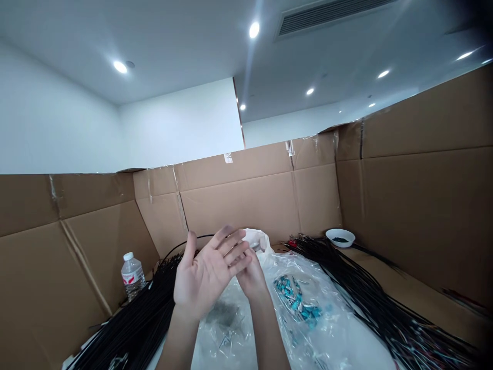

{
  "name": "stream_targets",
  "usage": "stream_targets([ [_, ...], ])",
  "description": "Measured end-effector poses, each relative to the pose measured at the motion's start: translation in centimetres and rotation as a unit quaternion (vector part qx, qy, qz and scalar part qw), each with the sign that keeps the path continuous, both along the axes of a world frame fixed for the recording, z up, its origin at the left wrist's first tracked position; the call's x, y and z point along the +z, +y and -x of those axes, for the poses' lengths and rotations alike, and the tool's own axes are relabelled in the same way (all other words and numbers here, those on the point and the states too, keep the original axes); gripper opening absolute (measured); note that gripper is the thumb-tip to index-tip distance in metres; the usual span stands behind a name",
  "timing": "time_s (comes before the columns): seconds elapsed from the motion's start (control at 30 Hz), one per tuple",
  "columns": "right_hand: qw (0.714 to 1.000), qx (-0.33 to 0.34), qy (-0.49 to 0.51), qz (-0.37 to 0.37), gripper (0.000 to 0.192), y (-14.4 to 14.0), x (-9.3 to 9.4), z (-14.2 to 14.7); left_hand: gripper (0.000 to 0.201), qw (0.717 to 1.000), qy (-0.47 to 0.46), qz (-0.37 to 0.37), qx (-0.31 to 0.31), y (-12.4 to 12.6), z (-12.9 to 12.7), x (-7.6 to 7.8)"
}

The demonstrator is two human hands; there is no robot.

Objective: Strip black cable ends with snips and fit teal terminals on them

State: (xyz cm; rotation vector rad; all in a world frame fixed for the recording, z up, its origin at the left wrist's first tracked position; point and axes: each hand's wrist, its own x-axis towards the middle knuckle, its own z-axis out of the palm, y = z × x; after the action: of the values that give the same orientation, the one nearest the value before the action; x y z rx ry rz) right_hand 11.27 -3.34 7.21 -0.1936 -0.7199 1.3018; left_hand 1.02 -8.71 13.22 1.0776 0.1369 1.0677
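My left hand (206,277) is raised with the palm facing me, its thumb and fingers spread and nothing in it. Just to its right is my right hand (252,275), partly behind the left fingertips. Most of the right fingers are hidden there, so I cannot tell whether they are open or closed. Below both hands lies a clear plastic bag (231,321) with dark contents too blurred to name. Right of my right wrist, several small blue and silver pieces (296,300) lie in or under clear plastic.
Bundles of black cables lie on the left (134,318) and right (358,288). A water bottle (132,275) stands at the left. A white bowl (340,237) with dark bits sits at the back right. Cardboard walls (239,200) enclose the work area.
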Motion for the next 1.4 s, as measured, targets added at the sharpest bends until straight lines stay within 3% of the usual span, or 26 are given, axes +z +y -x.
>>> stream_targets([
  [0.13,0.998,0.044,0.031,0.037,0.043,-0.5,-0.9,-0.7,0.048,0.986,0.04,-0.081,0.141,1.3,2.3,-1.5],
  [0.23,0.996,0.057,0.046,0.052,0.044,-1.5,-0.8,-1.2,0.051,0.917,0.225,-0.191,0.268,2.6,3.6,-2.4],
  [0.3,0.995,0.058,0.056,0.057,0.044,-2.0,-0.4,-1.5,0.05,0.869,0.316,-0.211,0.318,3.4,4.1,-3.0],
  [0.33,0.995,0.057,0.056,0.056,0.044,-2.1,-0.1,-1.7,0.049,0.858,0.332,-0.208,0.331,3.8,4.2,-3.3],
  [0.7,0.987,-0.037,-0.159,0.007,0.048,-2.4,1.5,-2.8,0.058,0.898,0.251,-0.139,0.333,4.7,3.5,-4.4],
  [0.93,0.973,-0.066,-0.222,0.014,0.051,-1.2,1.4,-2.2,0.058,0.913,0.168,-0.076,0.363,5.3,2.9,-4.9],
  [1.1,0.967,-0.035,-0.251,0.0,0.052,-0.8,1.4,-1.8,0.047,0.919,0.11,-0.041,0.376,5.6,3.3,-4.3],
  [1.27,0.961,0.021,-0.276,-0.023,0.048,-0.8,1.4,-2.5,0.042,0.902,0.121,-0.101,0.402,6.2,4.6,-4.5],
  [1.4,0.962,0.021,-0.272,-0.023,0.044,-0.2,1.1,-3.3,0.042,0.894,0.134,-0.113,0.412,6.7,5.5,-4.8],
])
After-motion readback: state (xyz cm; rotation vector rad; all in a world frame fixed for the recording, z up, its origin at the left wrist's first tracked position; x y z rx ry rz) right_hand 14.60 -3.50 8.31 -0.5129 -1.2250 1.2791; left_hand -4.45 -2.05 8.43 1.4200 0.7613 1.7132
